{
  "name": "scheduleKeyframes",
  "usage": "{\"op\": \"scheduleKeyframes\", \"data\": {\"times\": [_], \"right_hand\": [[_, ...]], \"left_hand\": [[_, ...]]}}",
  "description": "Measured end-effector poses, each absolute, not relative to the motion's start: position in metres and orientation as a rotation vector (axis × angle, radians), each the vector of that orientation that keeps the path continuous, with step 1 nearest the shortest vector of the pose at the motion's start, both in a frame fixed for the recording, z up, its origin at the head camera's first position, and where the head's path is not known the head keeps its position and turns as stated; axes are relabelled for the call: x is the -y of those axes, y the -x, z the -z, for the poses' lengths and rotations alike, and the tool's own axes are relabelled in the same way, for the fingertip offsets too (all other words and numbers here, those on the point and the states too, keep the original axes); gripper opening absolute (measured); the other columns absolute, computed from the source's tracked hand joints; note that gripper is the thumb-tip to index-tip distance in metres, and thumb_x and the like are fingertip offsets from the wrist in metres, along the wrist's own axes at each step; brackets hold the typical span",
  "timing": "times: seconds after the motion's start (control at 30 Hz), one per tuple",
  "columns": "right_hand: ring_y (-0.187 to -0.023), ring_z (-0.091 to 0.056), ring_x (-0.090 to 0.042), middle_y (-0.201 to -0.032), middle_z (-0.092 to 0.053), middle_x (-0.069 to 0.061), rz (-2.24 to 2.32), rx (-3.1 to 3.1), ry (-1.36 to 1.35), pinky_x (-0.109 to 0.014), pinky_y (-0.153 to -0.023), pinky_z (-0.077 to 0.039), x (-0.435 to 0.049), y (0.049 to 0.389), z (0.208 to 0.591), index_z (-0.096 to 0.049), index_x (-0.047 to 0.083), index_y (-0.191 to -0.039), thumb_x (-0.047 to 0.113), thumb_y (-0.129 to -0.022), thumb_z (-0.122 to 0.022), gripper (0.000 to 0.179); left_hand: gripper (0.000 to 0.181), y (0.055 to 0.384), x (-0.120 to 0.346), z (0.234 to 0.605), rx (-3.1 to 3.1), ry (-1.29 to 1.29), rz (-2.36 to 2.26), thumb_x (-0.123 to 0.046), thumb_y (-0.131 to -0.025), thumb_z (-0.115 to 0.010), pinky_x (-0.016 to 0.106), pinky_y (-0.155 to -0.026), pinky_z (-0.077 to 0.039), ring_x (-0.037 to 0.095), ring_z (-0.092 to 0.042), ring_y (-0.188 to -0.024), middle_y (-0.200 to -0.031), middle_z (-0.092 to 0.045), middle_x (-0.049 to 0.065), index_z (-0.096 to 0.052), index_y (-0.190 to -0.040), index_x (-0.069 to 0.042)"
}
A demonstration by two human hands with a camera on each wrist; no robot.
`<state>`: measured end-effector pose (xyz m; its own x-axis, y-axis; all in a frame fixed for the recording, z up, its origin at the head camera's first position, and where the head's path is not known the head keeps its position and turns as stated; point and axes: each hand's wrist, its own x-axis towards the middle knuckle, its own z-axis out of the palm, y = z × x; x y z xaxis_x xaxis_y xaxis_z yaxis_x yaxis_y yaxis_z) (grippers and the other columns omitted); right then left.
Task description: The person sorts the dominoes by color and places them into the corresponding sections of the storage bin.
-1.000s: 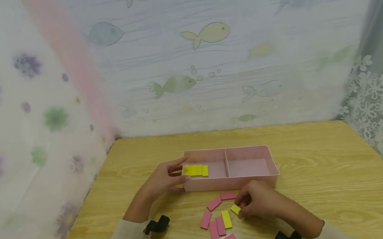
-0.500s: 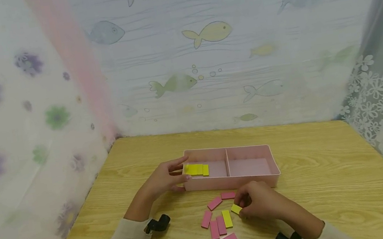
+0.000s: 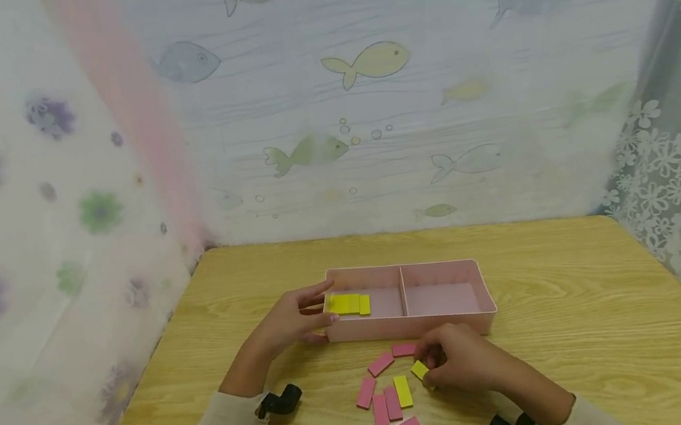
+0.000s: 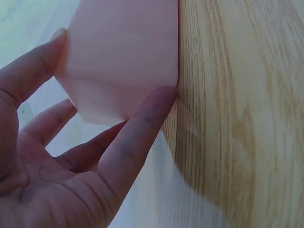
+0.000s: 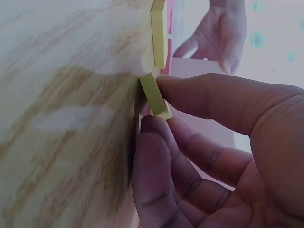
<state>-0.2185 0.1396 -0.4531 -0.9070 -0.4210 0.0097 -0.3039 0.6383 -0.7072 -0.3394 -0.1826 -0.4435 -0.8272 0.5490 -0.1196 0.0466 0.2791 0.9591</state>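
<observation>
In the head view my left hand (image 3: 293, 321) holds the left end of a pink two-compartment box (image 3: 446, 324), fingers spread around its corner. The left wrist view shows the fingertips against the box's outer walls (image 4: 123, 42). My right hand (image 3: 461, 359) pinches a small yellow tile (image 3: 420, 370) between thumb and fingers, close over the table in front of the box. In the right wrist view this yellow tile (image 5: 156, 95) is tilted. Several yellow tiles (image 3: 346, 304) lie in a row in the box's left compartment; the right compartment shows its bare floor.
Several pink tiles (image 3: 366, 393) lie scattered on the wooden table (image 3: 569, 325) in front of the box. Another yellow tile (image 3: 403, 391) lies among them, left of my right hand. Patterned curtains (image 3: 297, 101) hang behind and on both sides of the table.
The yellow tile in my right fingers has turned slightly. My left hand and the box have stayed in place.
</observation>
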Motion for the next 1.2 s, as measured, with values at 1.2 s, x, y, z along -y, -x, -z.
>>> {"op": "scheduleKeyframes", "data": {"times": [1.2], "right_hand": [[-0.080, -0.074, -0.026, -0.095, -0.077, -0.010, 1.605, -2.390, 0.326, -0.045, -0.075, -0.065, -0.148, 0.248, 0.399, -0.073, 0.001, -0.114, 0.016, -0.093, -0.078, 0.027]], "left_hand": [[0.077, 0.341, 0.182, 0.448, -2.126, -0.522, -1.586, -0.024, -0.093, -0.080, 0.046, -0.083, -0.064, 0.038, -0.053, -0.139, -0.160, -0.044, 0.019, -0.042, -0.160, -0.024]]}}
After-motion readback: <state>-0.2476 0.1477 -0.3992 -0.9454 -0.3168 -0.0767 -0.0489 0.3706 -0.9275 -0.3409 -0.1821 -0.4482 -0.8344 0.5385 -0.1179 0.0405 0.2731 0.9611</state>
